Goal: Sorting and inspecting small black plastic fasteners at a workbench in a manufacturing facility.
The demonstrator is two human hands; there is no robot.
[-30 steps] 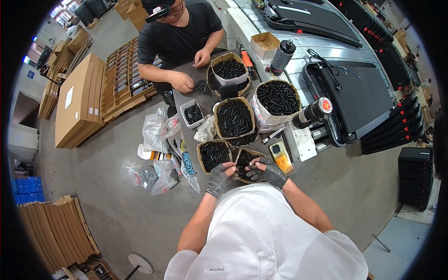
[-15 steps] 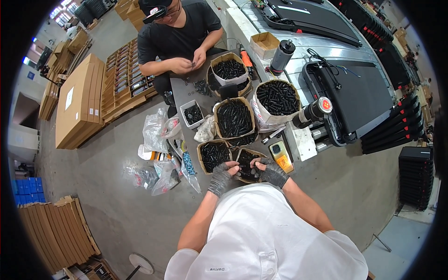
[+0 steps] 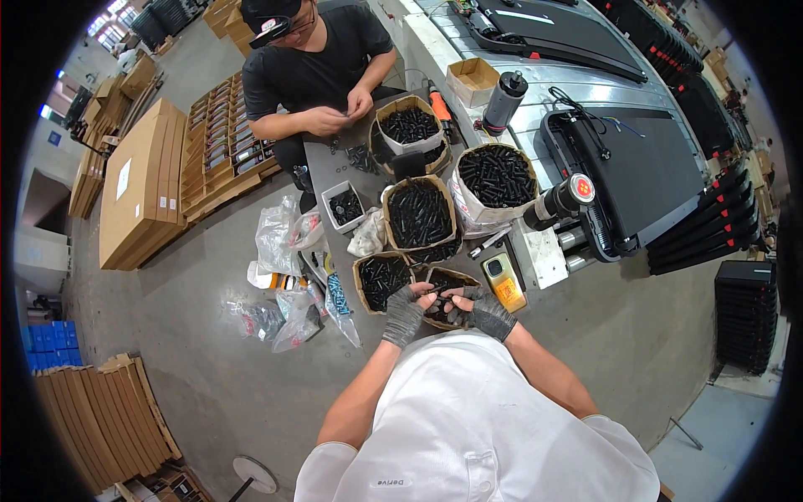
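My left hand (image 3: pixel 407 313), in a grey fingerless glove, has its fingertips pinched together. My right hand (image 3: pixel 480 309), gloved the same way, is closed just to its right. Between the fingertips is a small dark piece that looks like a black screw; its details are too small to make out. Both hands are over the near edge of a cardboard box (image 3: pixel 452 273) of black screws, partly hiding it. Beside my left hand stands another box of black screws (image 3: pixel 383 279). Farther back is a fuller box of black screws (image 3: pixel 420 211).
Across the table a co-worker (image 3: pixel 322 75) handles something small. Around stand a white tray (image 3: pixel 343 207), a white-sided box of black screws (image 3: pixel 497 174), a phone (image 3: pixel 503 282) and a black cylindrical tool (image 3: pixel 562 201). Plastic bags (image 3: pixel 297 314) lie at the left; a conveyor (image 3: pixel 535 109) runs at right.
My hands have drawn closer together over the near box, the left shifting slightly right and up. The co-worker's hands and head have moved slightly.
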